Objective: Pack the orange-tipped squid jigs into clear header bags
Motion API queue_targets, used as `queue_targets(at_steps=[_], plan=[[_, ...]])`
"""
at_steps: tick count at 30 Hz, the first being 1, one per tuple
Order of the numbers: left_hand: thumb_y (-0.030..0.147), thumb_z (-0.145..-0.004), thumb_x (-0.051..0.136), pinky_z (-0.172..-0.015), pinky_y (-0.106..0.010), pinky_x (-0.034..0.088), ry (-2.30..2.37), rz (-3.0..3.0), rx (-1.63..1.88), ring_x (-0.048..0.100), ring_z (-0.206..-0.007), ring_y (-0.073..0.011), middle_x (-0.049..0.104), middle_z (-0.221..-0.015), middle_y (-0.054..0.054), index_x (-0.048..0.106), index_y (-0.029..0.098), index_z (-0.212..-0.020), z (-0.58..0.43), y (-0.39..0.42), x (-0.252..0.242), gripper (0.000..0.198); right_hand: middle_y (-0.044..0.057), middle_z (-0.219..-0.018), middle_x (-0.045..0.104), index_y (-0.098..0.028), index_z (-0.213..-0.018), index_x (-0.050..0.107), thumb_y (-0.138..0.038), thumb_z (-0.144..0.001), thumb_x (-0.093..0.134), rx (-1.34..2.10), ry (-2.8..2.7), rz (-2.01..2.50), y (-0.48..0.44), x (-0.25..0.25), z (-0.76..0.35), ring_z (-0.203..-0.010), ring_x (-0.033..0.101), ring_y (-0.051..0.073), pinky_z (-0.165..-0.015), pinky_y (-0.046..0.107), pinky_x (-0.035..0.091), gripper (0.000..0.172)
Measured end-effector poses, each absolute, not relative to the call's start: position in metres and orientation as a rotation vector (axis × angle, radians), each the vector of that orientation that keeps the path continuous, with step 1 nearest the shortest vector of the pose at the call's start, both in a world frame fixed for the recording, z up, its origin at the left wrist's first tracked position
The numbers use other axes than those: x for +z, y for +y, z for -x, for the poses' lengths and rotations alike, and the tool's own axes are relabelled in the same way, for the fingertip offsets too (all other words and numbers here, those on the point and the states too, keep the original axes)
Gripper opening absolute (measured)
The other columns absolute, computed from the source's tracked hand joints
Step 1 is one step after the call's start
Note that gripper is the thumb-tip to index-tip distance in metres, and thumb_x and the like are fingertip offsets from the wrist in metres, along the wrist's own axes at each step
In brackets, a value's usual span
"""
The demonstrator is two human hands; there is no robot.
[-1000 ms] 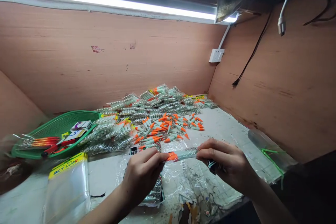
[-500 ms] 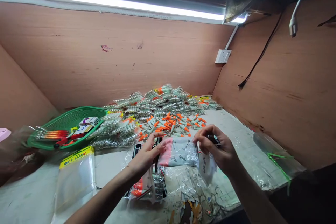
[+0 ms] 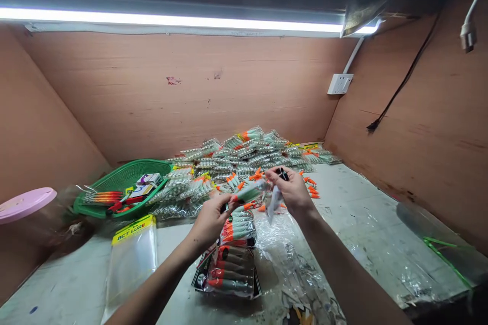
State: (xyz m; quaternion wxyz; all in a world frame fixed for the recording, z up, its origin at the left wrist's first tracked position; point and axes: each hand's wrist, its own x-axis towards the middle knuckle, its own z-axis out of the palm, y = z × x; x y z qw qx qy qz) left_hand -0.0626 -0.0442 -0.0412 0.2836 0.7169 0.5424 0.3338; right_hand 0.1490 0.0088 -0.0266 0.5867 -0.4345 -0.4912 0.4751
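My left hand (image 3: 213, 219) is closed on the left end of a clear plastic packet (image 3: 249, 191) with pale contents. At the packet's other end, my right hand (image 3: 293, 192) pinches its plastic, and a loose white flap (image 3: 273, 204) hangs below the fingers. Something small and black shows in each hand. Under the packet lie a pack of pale, orange-tipped fishing lures (image 3: 239, 225) and a black-edged pack of dark, orange-tipped lures (image 3: 232, 270). Behind my hands are loose orange-tipped lures (image 3: 234, 181).
A heap of bagged lures (image 3: 244, 150) rises against the back panel. To the left are a green basket (image 3: 125, 175), yellow-topped empty bags (image 3: 133, 249) and a pink lid (image 3: 28, 204). Crumpled clear plastic (image 3: 280, 236) lies right of the packs.
The packet has turned from broadside to a narrow, tilted view and moved up, further from me. The packs beneath are now more exposed. The camera view has swung left.
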Motion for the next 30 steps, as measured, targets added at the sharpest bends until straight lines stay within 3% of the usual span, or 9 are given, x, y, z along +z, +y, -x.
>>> queue_targets(at_steps=[3,5,11,17,20,24,30], plan=[[0.049,-0.083,0.041,-0.08,-0.035,0.046,1.608,-1.822,0.925,0.061,-0.084,-0.0247,0.068,-0.084,-0.007,0.067,0.017,-0.087,0.083,-0.022,-0.041,0.042,-0.004,-0.059,0.053,-0.019,-0.075,0.056,-0.068,-0.065,0.064,0.983,-0.969,1.062,0.046,-0.033,-0.142,-0.051,0.044,0.01,-0.049,0.025,0.036,0.05],[0.05,-0.081,0.041,-0.079,-0.037,0.045,1.717,-1.769,0.934,0.061,-0.085,-0.0273,0.069,-0.085,-0.009,0.066,0.016,-0.084,0.097,-0.008,-0.037,0.043,-0.004,-0.062,0.054,-0.018,-0.079,0.056,-0.066,-0.071,0.061,0.956,-0.928,1.091,0.066,-0.035,-0.14,-0.051,0.045,0.009,-0.05,0.024,0.037,0.049],[0.051,-0.077,0.05,-0.076,-0.03,0.047,1.673,-1.86,0.782,0.061,-0.085,-0.0235,0.07,-0.084,-0.004,0.066,0.019,-0.08,0.112,0.019,-0.003,0.036,0.002,-0.092,0.062,-0.014,-0.103,0.059,-0.038,-0.091,0.055,1.241,-1.154,1.149,0.089,-0.037,-0.12,-0.07,0.06,0.011,-0.061,0.027,0.052,0.027],[0.038,-0.088,0.053,-0.084,-0.038,0.048,1.989,-1.887,0.576,0.061,-0.089,-0.0186,0.066,-0.095,-0.005,0.062,0.016,-0.094,0.106,0.032,0.007,0.025,0.006,-0.11,0.061,-0.015,-0.114,0.057,-0.033,-0.091,0.057,1.359,-1.339,1.145,0.089,-0.039,-0.097,-0.091,0.062,0.018,-0.076,0.036,0.054,0.03],[0.037,-0.088,0.056,-0.086,-0.043,0.049,2.238,-1.816,0.466,0.059,-0.097,-0.0201,0.062,-0.108,-0.008,0.06,0.016,-0.105,0.099,0.046,0.002,0.027,0.007,-0.113,0.06,-0.015,-0.114,0.057,-0.033,-0.09,0.057,1.324,-1.393,1.144,0.084,-0.041,-0.076,-0.096,0.061,0.02,-0.081,0.039,0.053,0.03],[0.035,-0.088,0.056,-0.087,-0.043,0.05,2.346,-1.788,0.388,0.059,-0.101,-0.0215,0.059,-0.115,-0.008,0.057,0.017,-0.113,0.094,0.066,0.01,0.031,0.007,-0.114,0.06,-0.015,-0.114,0.057,-0.033,-0.09,0.057,1.268,-1.364,1.206,0.082,-0.046,-0.062,-0.097,0.061,0.02,-0.082,0.04,0.052,0.029],[0.037,-0.087,0.056,-0.088,-0.041,0.047,2.301,-1.873,0.523,0.059,-0.099,-0.021,0.063,-0.107,-0.007,0.062,0.017,-0.102,0.109,0.065,0.051,0.025,0.005,-0.102,0.062,-0.014,-0.106,0.058,-0.035,-0.087,0.062,1.164,-1.081,1.175,0.082,-0.049,-0.102,-0.083,0.061,0.015,-0.072,0.033,0.053,0.029]])
